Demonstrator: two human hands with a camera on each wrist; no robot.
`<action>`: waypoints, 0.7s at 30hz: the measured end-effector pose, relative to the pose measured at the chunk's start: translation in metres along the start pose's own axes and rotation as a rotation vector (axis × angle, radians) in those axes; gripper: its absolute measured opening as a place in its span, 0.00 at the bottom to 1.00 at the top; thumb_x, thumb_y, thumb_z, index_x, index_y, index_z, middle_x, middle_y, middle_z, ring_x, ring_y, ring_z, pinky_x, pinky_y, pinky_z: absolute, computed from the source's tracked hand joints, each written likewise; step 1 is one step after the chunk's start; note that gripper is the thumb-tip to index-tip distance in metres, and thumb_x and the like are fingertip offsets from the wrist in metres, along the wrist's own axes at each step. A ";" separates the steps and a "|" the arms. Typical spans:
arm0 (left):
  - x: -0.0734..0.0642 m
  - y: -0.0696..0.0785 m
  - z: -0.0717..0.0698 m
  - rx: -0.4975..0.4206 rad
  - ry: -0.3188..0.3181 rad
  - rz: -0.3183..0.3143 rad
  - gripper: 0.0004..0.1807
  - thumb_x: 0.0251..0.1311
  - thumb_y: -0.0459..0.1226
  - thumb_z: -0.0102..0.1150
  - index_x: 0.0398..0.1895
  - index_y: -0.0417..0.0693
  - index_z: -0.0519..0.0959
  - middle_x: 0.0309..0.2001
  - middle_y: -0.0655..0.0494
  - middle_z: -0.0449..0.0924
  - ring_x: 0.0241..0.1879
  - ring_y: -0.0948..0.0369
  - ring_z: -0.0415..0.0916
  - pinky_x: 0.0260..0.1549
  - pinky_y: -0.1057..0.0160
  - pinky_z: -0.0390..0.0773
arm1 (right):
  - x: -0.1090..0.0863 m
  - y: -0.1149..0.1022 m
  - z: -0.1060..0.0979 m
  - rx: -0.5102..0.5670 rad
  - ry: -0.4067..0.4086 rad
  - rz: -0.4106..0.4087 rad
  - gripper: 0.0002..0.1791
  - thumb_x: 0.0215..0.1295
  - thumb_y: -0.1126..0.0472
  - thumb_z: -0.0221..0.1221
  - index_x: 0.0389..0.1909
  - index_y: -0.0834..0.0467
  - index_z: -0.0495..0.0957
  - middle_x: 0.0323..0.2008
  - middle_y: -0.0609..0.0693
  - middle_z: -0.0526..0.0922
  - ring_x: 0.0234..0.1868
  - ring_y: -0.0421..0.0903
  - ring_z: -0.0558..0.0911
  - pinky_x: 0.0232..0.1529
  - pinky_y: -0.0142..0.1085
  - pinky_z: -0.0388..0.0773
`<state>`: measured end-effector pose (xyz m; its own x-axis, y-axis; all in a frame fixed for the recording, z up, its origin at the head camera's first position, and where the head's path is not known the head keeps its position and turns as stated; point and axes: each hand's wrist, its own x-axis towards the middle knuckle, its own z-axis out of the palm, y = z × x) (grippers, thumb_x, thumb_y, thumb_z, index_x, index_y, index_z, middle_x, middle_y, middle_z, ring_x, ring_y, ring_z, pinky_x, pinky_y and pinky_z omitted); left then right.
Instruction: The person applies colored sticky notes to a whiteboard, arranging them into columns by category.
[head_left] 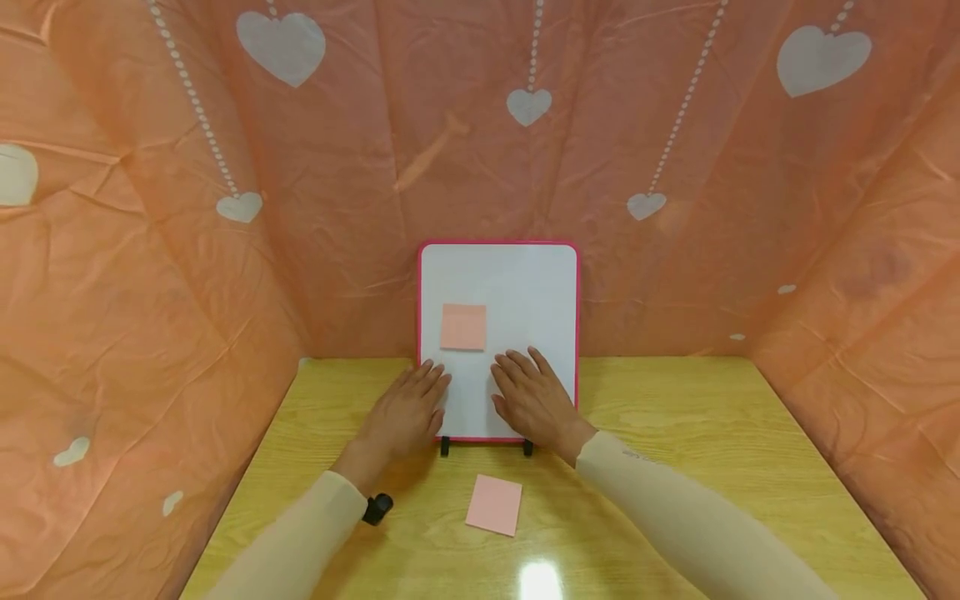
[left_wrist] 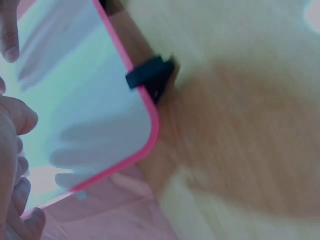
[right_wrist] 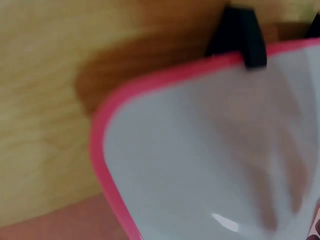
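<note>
A whiteboard (head_left: 498,279) with a pink frame stands upright on black stand feet (head_left: 528,447) against the back cloth. One pink sticky note (head_left: 463,327) is on its left half. Another sticky note (head_left: 494,505) lies on the table in front of the board. My left hand (head_left: 405,410) is at the board's lower left edge, fingers extended and holding nothing. Over the lower right part is my right hand (head_left: 536,400), empty, its fingers spread toward the board. Whether either hand touches the surface I cannot tell. The left wrist view shows the left thumb (left_wrist: 20,116) by the white surface.
The wooden table (head_left: 660,417) spreads to both sides of the board. Orange cloth (head_left: 480,183) printed with white hearts hangs behind and at the sides. A small black object (head_left: 378,508) shows at the left wrist. Light glares off the table's front.
</note>
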<state>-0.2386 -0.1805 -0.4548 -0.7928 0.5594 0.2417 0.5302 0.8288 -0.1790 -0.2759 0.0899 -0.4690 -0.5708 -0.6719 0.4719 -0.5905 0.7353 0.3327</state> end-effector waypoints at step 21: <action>-0.073 0.076 0.013 -0.317 -0.188 -0.033 0.32 0.76 0.46 0.56 0.77 0.41 0.70 0.79 0.46 0.66 0.82 0.48 0.56 0.81 0.45 0.58 | -0.100 -0.041 -0.022 0.101 -0.210 -0.025 0.31 0.76 0.44 0.60 0.71 0.58 0.76 0.72 0.53 0.77 0.75 0.53 0.73 0.79 0.56 0.65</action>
<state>-0.1445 -0.1581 -0.4983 -0.8366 0.5448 0.0573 0.5471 0.8257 0.1375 -0.1819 0.1288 -0.5122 -0.6553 -0.7012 0.2807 -0.6539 0.7127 0.2539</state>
